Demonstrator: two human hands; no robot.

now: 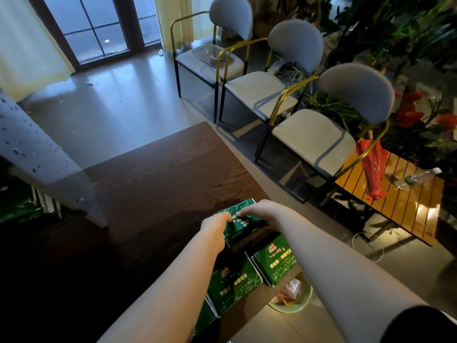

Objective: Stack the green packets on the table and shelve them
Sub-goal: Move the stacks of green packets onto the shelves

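Note:
Several green packets with gold print lie on the dark wooden table [160,174] near its right front edge. My left hand [215,225] and my right hand [257,210] both grip the far packet [243,209], left hand on its left side, right hand over its top. The fingers curl over the packet and hide much of it. A second packet [274,261] lies under my right forearm. A third packet [233,283] lies nearer me, between my forearms. One more green packet [205,318] shows at the bottom, partly hidden by my left arm.
A grey perforated shelf panel [37,149] stands at the table's left, with green items below it. Three grey chairs [314,137] line the right side. A slatted low table [395,201] holds a bottle. A pale bin [291,300] sits under the table edge.

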